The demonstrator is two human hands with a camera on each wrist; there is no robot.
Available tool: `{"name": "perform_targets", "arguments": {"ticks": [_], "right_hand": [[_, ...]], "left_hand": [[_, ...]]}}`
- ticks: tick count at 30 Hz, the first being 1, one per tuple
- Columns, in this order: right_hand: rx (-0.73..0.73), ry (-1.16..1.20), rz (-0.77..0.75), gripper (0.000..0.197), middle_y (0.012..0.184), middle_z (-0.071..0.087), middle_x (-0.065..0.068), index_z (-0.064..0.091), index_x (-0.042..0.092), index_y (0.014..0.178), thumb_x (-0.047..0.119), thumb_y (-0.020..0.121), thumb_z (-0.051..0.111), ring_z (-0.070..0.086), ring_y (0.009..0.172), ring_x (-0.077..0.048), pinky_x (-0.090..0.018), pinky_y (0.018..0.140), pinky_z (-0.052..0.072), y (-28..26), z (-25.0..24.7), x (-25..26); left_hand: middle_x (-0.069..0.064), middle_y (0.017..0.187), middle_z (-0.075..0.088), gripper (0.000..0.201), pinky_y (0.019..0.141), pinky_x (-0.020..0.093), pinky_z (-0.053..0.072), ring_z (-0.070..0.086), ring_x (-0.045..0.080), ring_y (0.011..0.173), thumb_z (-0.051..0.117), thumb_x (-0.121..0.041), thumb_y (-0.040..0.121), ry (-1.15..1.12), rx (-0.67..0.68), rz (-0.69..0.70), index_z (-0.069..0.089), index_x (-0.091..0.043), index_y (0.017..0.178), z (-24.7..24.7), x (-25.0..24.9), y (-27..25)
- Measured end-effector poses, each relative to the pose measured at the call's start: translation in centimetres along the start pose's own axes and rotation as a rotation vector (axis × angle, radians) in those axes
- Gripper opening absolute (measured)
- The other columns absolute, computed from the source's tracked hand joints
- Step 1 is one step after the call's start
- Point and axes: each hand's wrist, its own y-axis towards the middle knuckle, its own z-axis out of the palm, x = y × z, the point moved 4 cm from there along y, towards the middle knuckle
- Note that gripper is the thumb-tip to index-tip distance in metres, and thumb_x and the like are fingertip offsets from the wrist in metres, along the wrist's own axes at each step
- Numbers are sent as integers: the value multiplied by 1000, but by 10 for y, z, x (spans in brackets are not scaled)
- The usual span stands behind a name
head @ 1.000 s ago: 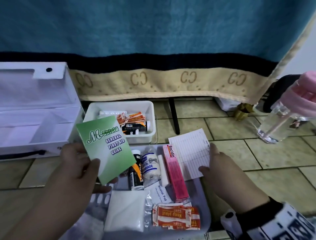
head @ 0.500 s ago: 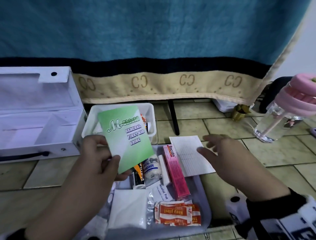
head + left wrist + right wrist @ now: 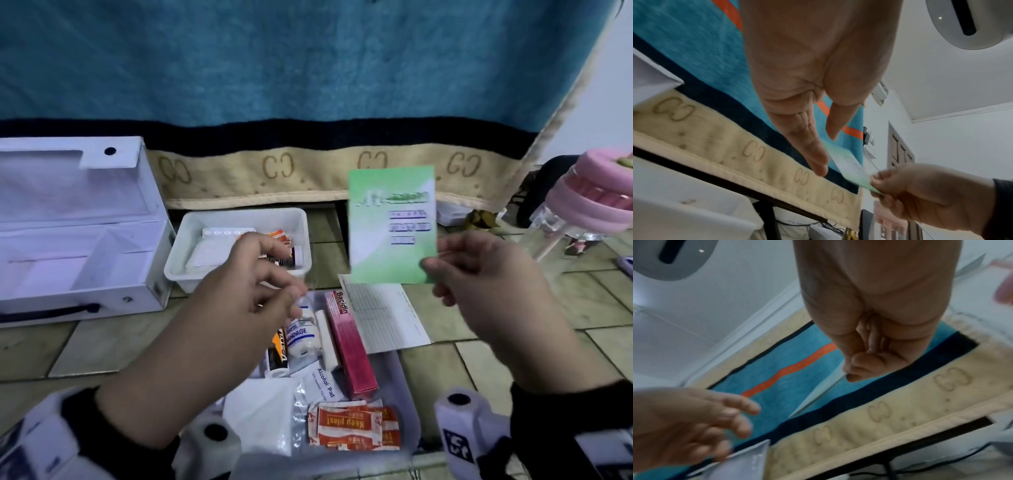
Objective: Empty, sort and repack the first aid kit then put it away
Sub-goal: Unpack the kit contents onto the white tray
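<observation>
The green first aid guide booklet is upright in the air, pinched at its lower right corner by my right hand. The right wrist view shows the same right hand pinching the booklet edge-on. My left hand hovers over the tray with fingers loosely bent and holds nothing; in the left wrist view the left hand has straight fingers. The white first aid box stands open and empty at the left. A grey tray holds a bandage roll, a pink Bacidin box and plasters.
A white tub with blister packs and sachets sits behind the tray. A lined paper sheet lies partly on the tray's right edge. A pink-lidded water bottle stands at the right. A blue blanket hangs behind, over tiled floor.
The booklet has passed from my left hand to my right and moved up and to the right. My left hand has let go and hangs over the tray.
</observation>
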Motion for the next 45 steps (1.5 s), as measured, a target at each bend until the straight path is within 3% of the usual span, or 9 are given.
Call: {"name": "perform_targets", "arguments": {"ticks": [5,9,14,20,23,26,32,41,45], "right_hand": [[9,-439,145,5,62,63,-4,63,8,87,5,83,66,59,52,-19,-24,49,42,14,-13,-43],[177,-662,243,8,84,68,-5,62,18,87,18,81,67,62,67,-19,-23,51,40,16,8,-65],[240,-750,249,18,83,62,-3,59,18,81,32,78,70,56,76,-18,-25,55,38,20,20,-67],[250,-720,304,73,109,60,-11,46,4,119,40,67,81,61,99,-26,-26,68,42,22,28,-68],[266,-783,300,68,106,64,-9,55,3,112,41,63,83,60,93,-24,-23,64,37,26,32,-70],[269,-802,270,51,86,65,-7,66,7,95,42,62,82,57,77,-21,-24,57,36,30,33,-67],[190,-816,199,51,98,67,-10,61,8,98,38,63,82,64,91,-26,-25,63,39,27,33,-58],[196,-804,198,51,101,66,-9,60,8,101,36,63,81,63,95,-25,-25,66,40,24,33,-57],[223,-788,190,46,97,63,-8,58,8,100,32,66,79,57,80,-22,-23,55,36,25,44,-55]], "left_hand": [[-16,90,66,18,76,40,56,67,9,77,60,-17,86,191,45,-60,53,-33,90,-10,13,0],[-23,97,56,13,76,19,48,56,-5,86,58,-29,89,509,270,71,56,-35,99,11,15,2],[-16,139,29,56,107,28,31,29,5,128,56,-48,86,819,515,241,33,-38,135,51,16,1],[-3,155,11,120,117,36,18,9,16,142,71,-64,62,866,480,100,-4,-26,148,61,18,29],[1,154,12,133,116,39,20,10,20,142,74,-68,54,925,510,92,-13,-28,147,71,24,33],[3,151,14,134,115,43,21,11,23,140,71,-71,53,997,543,90,-19,-32,144,87,34,29],[7,151,8,125,116,42,13,7,28,140,67,-69,59,1059,524,124,-21,-36,142,95,39,26],[3,128,31,119,107,36,25,28,22,125,71,-66,50,986,361,211,-6,-38,136,89,25,31],[3,132,30,120,109,37,23,25,22,129,72,-68,51,993,358,207,-5,-38,137,95,25,34]]}}
